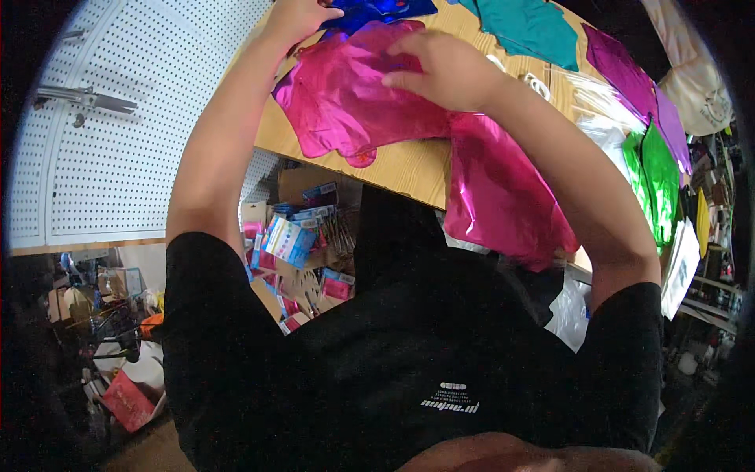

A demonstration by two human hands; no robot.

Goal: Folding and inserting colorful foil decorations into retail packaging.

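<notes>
A flat, shiny pink foil piece [346, 102], which looks like an uninflated foil balloon, lies wrinkled on the wooden table. Over its upper right part is my right hand [452, 72], thumb and fingers apart. A second pink foil piece [499, 189] hangs over the table's front edge, below my right forearm. My left hand [303, 17] is at the top edge of the picture, beside a dark blue foil piece [377, 11]. Only part of that hand shows, and most of its fingers are cut off, so its grip is unclear.
A teal foil piece [527, 31] lies farther back on the table [401, 169]. Purple foil [621, 71] and green foil [654, 177] hang at the right edge. White pegboard [130, 149] stands at left. Small packets [291, 240] fill a box below the table.
</notes>
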